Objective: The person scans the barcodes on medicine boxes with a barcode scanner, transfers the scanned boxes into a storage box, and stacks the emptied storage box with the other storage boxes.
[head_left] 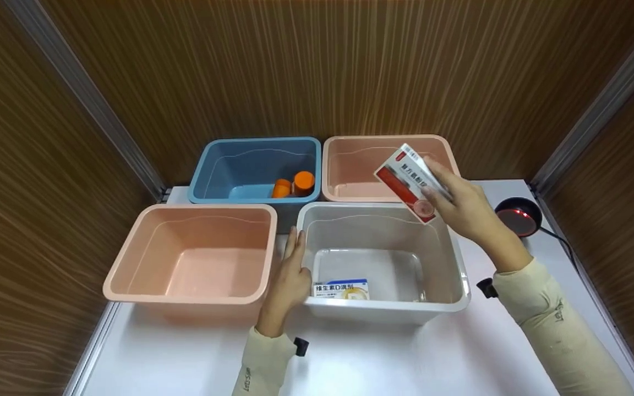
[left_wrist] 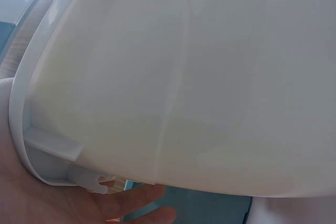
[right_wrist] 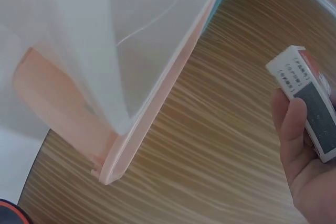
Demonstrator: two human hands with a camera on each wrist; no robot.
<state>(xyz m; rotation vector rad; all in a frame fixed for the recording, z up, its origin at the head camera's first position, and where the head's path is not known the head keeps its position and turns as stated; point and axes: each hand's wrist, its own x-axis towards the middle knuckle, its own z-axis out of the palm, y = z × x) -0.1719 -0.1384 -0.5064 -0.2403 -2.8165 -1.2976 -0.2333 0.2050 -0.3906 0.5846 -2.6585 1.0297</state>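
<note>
My right hand (head_left: 459, 204) holds a white and red medicine box (head_left: 408, 184) between thumb and fingers, tilted over the back right rim of the white bin (head_left: 383, 308). The right wrist view shows the box's narrow printed side (right_wrist: 296, 77), with the fingers along it. My left hand (head_left: 293, 278) lies against the left rim of the white bin, its fingers stretched forward. In the left wrist view those fingers (left_wrist: 142, 199) reach along the bin's outer wall. Inside the bin, a white and blue vitamin D box (head_left: 342, 289) lies at the front left.
A pink bin (head_left: 190, 300) stands to the left and another pink bin (head_left: 339, 159) behind the white one. The blue bin (head_left: 240, 176) at the back left holds orange bottles (head_left: 304, 182). A round black device (head_left: 518, 216) with a cable sits on the right.
</note>
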